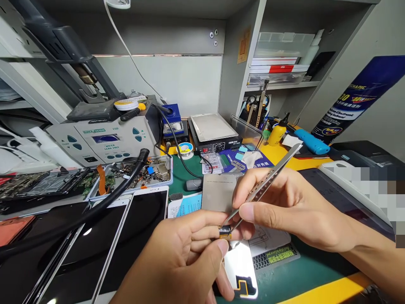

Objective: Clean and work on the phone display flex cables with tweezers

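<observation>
The left hand [193, 249] has its thumb and fingers closed on a small black and gold block [225, 232]. The block is up in the air, above a shiny white flat plate with a black and orange mark [240, 264].

The right hand [284, 211] has its thumb and first finger pinched shut on long silver metal tweezers with little holes [264, 183]. The tweezer tips are a little bit apart and come down right at the block. I cannot tell how hard they press on it. Both hands are over the green mat [278, 280].
</observation>
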### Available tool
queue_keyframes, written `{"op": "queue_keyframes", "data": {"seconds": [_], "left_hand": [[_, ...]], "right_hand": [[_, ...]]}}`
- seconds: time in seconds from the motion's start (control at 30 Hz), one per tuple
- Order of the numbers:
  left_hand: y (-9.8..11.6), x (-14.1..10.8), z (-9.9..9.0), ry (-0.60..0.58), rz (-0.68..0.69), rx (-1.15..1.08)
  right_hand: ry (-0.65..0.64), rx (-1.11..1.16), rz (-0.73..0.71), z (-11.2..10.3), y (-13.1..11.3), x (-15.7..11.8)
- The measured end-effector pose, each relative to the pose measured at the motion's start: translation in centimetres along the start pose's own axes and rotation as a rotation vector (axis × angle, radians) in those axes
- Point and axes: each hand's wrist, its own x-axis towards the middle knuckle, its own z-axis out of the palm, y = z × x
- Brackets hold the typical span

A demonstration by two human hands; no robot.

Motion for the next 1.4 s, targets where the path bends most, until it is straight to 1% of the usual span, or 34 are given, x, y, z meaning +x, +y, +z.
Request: {"op": "queue_keyframes", "data": {"seconds": [0.23, 0.4, 0.63, 0.9, 1.1, 1.27, 1.4], "left_hand": [[-0.7, -0.1, 0.0, -0.042, -0.043, 0.104], [-0.8, 0.0, -0.2, -0.071, -0.053, 0.136], [-1.2, 0.2, -0.5, -0.088, -0.067, 0.171], [-1.2, -0.1, -0.7, -0.095, -0.051, 0.138], [-0.6, 0.2, -0.5, -0.083, -0.106, 0.127], [-1.1, 0.3, -0.6, -0.110, -0.074, 0.097], [-1.4, 0.2, -0.6, -0.110, -0.075, 0.098]], "right_hand": [[-0.028, 0.017, 0.002, 0.0, 0.1, 0.1], [-0.022, 0.001, 0.015, 0.2, 0.0, 0.0], [-0.045, 0.004, 0.024, 0.2, 0.3, -0.1], [-0.037, 0.012, 0.036, 0.2, 0.1, 0.0], [-0.026, 0.009, 0.039, 0.2, 0.0, -0.2], [0.007, -0.012, 0.054, 0.5, -0.3, -0.1], [0.011, -0.020, 0.057, 0.4, -0.3, 0.0]]}}
